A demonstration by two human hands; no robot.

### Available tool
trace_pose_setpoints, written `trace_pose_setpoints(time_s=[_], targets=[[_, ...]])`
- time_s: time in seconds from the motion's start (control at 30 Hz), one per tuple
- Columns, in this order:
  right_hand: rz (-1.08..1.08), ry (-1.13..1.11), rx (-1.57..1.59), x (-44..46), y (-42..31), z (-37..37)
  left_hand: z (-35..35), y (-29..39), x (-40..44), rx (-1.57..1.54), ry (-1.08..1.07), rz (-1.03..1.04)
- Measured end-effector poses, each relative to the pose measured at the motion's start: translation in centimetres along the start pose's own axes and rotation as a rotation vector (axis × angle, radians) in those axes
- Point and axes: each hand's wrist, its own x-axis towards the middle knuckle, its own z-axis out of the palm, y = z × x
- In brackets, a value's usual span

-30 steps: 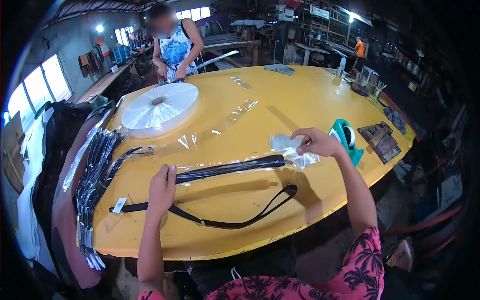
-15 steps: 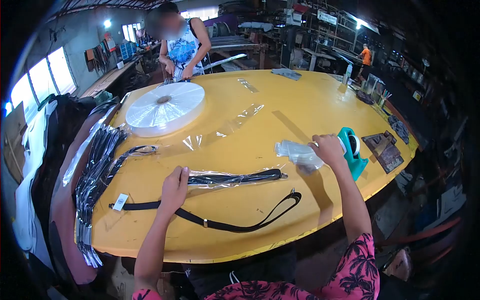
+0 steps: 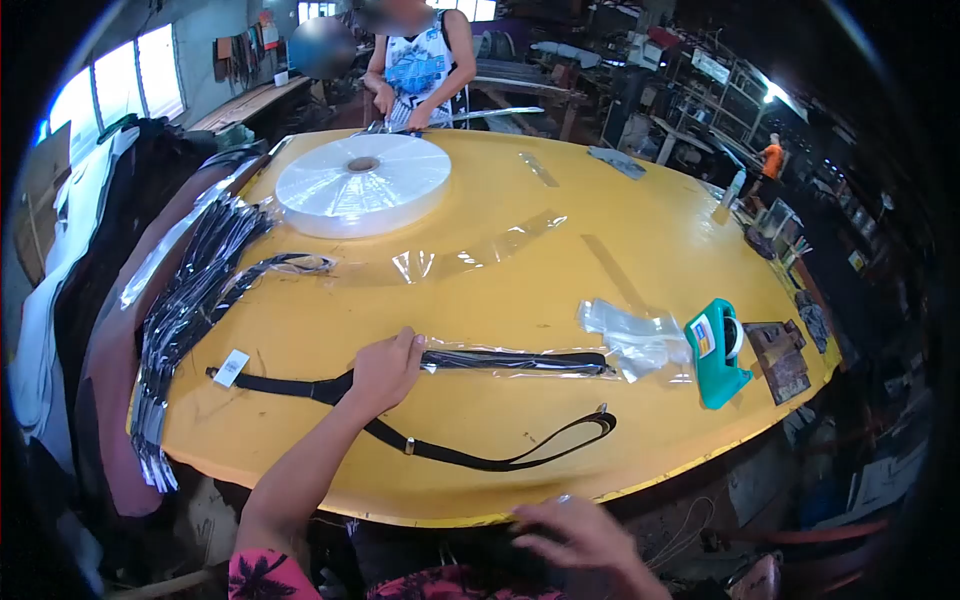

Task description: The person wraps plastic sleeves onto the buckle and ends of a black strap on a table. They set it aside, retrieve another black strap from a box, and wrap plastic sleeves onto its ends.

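My left hand (image 3: 388, 372) is closed on the near end of a clear plastic sleeve with a folded black strap (image 3: 520, 361) inside, lying on the yellow table (image 3: 500, 300). My right hand (image 3: 575, 532) is over the table's front edge, fingers apart, holding nothing. A loose black strap (image 3: 460, 457) with a white tag (image 3: 231, 368) runs under my left forearm and ends in a loop on the right. Flat clear plastic sleeves (image 3: 635, 340) lie beyond the right end of the packed strap, beside a green tape dispenser (image 3: 714, 355).
A big clear plastic roll (image 3: 365, 185) sits at the back left, a pile of packed straps (image 3: 190, 290) at the left edge. A dark metal plate (image 3: 779, 362) lies right of the dispenser. One person (image 3: 420, 70) stands across the table, another (image 3: 773, 158) far off.
My right hand has left the flat plastic sleeves and come back to the front edge. My left hand still grips the packed strap. The camera view has shifted.
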Motion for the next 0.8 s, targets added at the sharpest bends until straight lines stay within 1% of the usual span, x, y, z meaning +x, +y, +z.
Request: trace_pose_setpoints(time_s=[0.03,0.07,0.1,0.13,0.17,0.23,0.3,0.37,0.43,0.47,0.5,0.57,0.6,0.63,0.73,0.8], targets=[[-0.034,-0.200,-0.123,1.2,-0.9,1.8,-0.1,0.0,0.0,0.006,0.000,0.007],[-0.234,-0.167,-0.144,1.7,-2.1,3.8,-0.2,0.1,0.1,0.016,0.001,0.021],[-0.352,-0.183,-0.197,2.0,-3.6,5.3,-0.2,0.1,0.1,0.032,0.001,0.025],[-0.517,-0.039,-0.181,2.1,-4.8,7.2,0.0,0.1,0.0,0.035,0.002,0.016],[-0.615,-0.186,-0.132,2.6,-6.8,6.6,0.0,0.0,0.0,0.037,0.006,0.005],[-0.827,-0.371,-0.334,2.5,-8.1,6.8,0.1,0.0,-0.1,0.031,0.032,0.020],[-0.839,-0.419,-0.334,2.6,-9.0,6.7,0.2,-0.1,-0.2,0.013,0.070,0.029],[-0.847,-0.478,-0.344,2.9,-10.0,6.3,0.4,-0.3,-0.2,-0.002,0.039,0.015],[-0.942,-0.466,-0.616,2.9,-11.6,6.6,0.7,-0.5,-0.4,0.000,0.063,0.020],[-0.948,-0.437,-0.659,3.0,-12.3,7.0,0.7,-0.5,-0.3,0.011,0.080,0.044],[-0.943,-0.439,-0.665,3.3,-13.1,7.2,0.6,-0.4,-0.1,0.005,0.082,0.048],[-0.868,-0.552,-0.621,3.8,-14.9,7.7,0.4,-0.5,-0.2,0.006,0.018,-0.008],[-0.848,-0.522,-0.543,3.4,-15.0,8.5,0.4,-0.5,-0.3,0.011,0.017,-0.004],[-0.852,-0.514,-0.547,3.2,-15.3,8.6,0.2,-0.4,-0.2,-0.012,0.031,0.002],[-0.866,-0.490,-0.626,1.9,-15.6,8.2,0.3,-0.4,-0.5,-0.035,0.054,0.011],[-0.869,-0.465,-0.709,0.0,-14.3,7.1,0.3,-0.6,-0.2,-0.037,0.086,0.022]])
